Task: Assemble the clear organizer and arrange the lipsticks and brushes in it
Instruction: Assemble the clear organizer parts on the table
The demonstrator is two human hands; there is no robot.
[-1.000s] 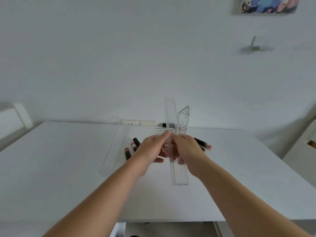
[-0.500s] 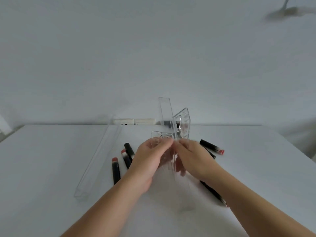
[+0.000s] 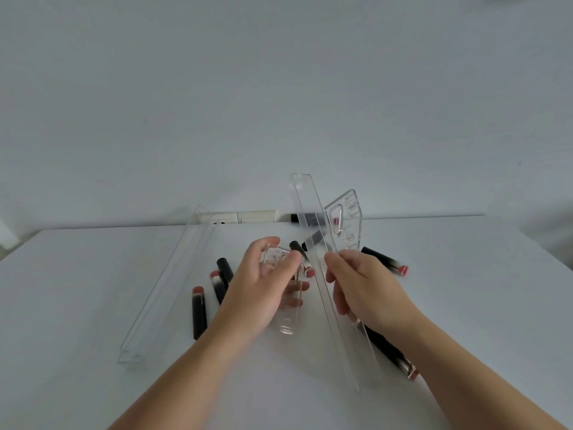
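Left hand (image 3: 263,287) gripping short clear end piece (image 3: 288,293), thumb on top, fingers curled behind it, held just above white table (image 3: 93,290). Right hand (image 3: 366,293) pinching second slotted end piece (image 3: 345,221) together with long clear strip (image 3: 313,243); both stick up tilted toward wall. Two pieces apart, small gap between. Long clear tray (image 3: 173,283) lying on table off to left. Lipsticks (image 3: 198,311) scattered flat around hands, black bodies, reddish ends. Brushes: can't tell for sure.

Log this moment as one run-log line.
stage: organizer unassembled | left hand: holds short clear panel | right hand: holds long clear strip, slotted end panel | lipsticks: on table
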